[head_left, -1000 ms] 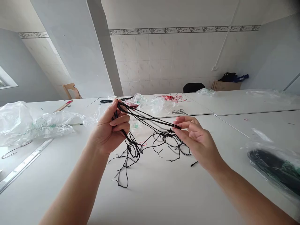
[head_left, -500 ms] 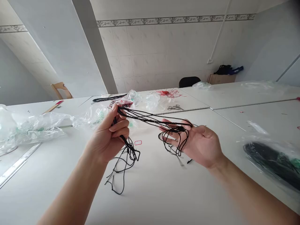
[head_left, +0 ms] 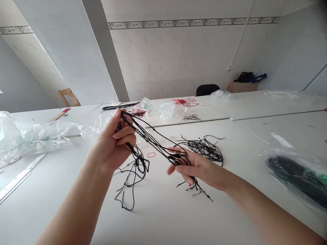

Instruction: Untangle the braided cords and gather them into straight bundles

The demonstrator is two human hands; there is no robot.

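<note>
A bundle of thin black braided cords point(head_left: 150, 137) stretches between my hands above the white table. My left hand point(head_left: 117, 139) is closed round one end, pinching it between thumb and forefinger, and knotted loose ends dangle below it. Lower on the right, my right hand point(head_left: 189, 165) has its fingers wrapped about the other end, where a dark knotted part shows and loose tips stick out underneath. Behind my right hand a tangled pile of black cords point(head_left: 206, 149) lies on the table.
Scissors point(head_left: 192, 117) and red threads point(head_left: 184, 101) lie farther back. Clear plastic bags point(head_left: 38, 136) spread at the left, beside a metal ruler point(head_left: 22, 177). A bag of black cords point(head_left: 293, 175) is at the right. More black cords point(head_left: 120, 106) lie at the back.
My right hand has moved down and left, turned over and closed round the cords. The cord pile behind it now shows. My left hand has shifted slightly left.
</note>
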